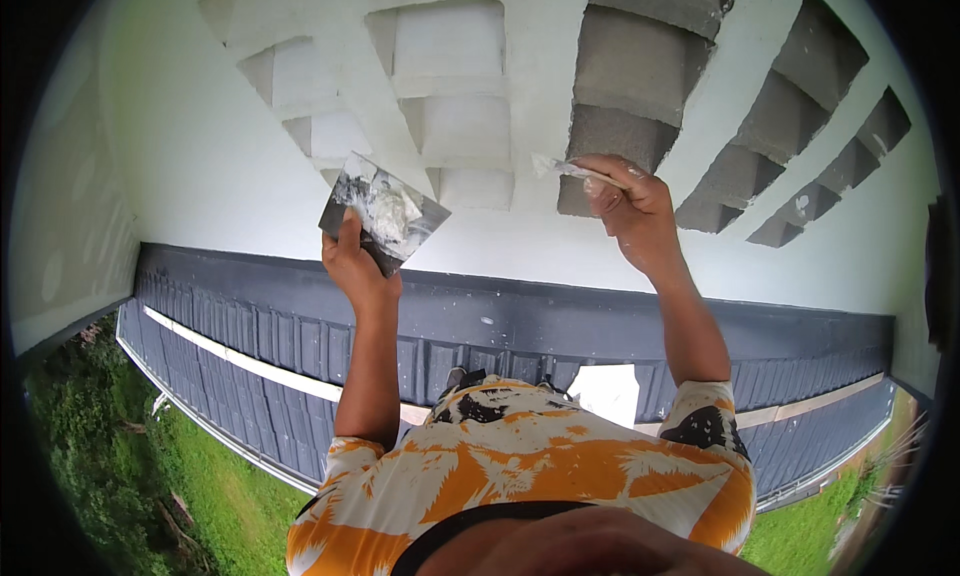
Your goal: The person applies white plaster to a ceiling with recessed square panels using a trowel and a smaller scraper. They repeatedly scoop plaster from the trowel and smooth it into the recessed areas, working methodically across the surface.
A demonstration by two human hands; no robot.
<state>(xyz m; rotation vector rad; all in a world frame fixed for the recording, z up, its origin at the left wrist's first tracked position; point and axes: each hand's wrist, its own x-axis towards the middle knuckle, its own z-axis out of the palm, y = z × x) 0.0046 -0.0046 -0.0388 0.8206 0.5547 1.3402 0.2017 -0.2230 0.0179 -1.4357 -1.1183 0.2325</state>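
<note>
In the head view, the step in hand appears to be working white paste (392, 214) onto the wall (541, 56) around its recesses, with the left hand (354, 263) gripping a dark flat plate (427, 216) that carries the paste and the right hand (632, 204) closed round a slim, smeared tool (552, 165). The next move probably calls for a steady tip along the grey recesses (640, 66) (whether it touches the wall, I cannot tell). The plate lies left of the tool, well apart, near the white recesses (450, 41).

Bright, diffuse daylight; white sheet (608, 391) washed out; tiled roof (230, 391) bowed by fisheye; corners black.
</note>
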